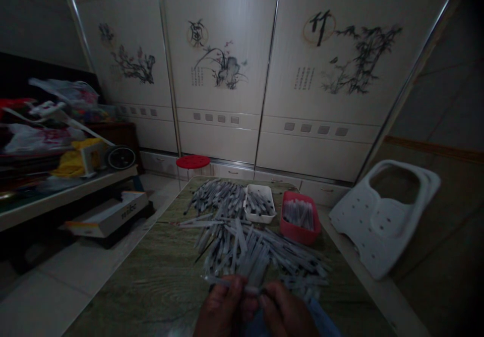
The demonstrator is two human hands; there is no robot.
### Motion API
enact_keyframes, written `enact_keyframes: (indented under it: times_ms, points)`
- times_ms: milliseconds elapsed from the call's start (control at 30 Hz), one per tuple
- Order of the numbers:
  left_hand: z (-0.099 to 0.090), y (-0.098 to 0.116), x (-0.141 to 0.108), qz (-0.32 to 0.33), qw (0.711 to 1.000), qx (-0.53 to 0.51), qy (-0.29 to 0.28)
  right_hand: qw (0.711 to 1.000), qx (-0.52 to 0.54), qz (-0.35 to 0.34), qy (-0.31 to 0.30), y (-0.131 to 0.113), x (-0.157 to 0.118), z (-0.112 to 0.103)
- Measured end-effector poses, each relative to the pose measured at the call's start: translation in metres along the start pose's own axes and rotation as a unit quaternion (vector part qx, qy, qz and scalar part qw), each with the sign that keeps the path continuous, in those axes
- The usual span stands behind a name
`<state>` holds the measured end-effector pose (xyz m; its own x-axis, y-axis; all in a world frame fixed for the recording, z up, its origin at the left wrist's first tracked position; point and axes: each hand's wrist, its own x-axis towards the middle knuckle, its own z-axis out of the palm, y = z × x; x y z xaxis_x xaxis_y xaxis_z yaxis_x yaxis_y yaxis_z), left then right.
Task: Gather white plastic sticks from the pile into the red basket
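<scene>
At the near edge of the wooden table (151,286), my left hand (223,304) is closed round a slim translucent tube (252,290), whose clear end sticks out to the left. My right hand (285,306) pinches the dark end of the same tube. Just beyond my hands lies a loose heap of similar translucent tubes (257,256) with dark tips. Another pile (219,195) is farther back. A white tray (266,219) holds some dark-tipped tubes, and a red basket (300,233) to its right holds paler tubes standing close together.
A red round stool (192,162) is behind the table at the left. A white plastic chair-like piece (385,221) leans at the right wall. On the left, a bench (34,203) carries bags, with a shoe box (113,216) below. Sliding cabinet doors close off the back.
</scene>
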<state>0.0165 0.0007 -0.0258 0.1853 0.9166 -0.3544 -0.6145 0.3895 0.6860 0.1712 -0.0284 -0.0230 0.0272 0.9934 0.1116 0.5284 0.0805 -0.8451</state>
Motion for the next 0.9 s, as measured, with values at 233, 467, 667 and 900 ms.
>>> enact_keyframes:
  times_ms: [233, 467, 667, 900]
  points:
    - [0.005, -0.002, -0.004, 0.013, 1.000, 0.020, 0.019, 0.996, -0.081, -0.026, 0.037, 0.011, -0.003, 0.007]
    - [0.009, -0.002, -0.007, 0.004, 1.000, 0.007, 0.020, 0.988, -0.132, -0.060, 0.054, 0.011, -0.003, 0.004]
    - [0.006, -0.003, -0.005, -0.011, 1.000, -0.027, 0.011, 0.995, -0.086, -0.036, 0.033, 0.008, -0.005, 0.000]
    - [0.001, -0.004, 0.001, -0.022, 0.999, -0.030, 0.005, 0.997, -0.072, -0.029, -0.004, 0.005, -0.006, -0.010]
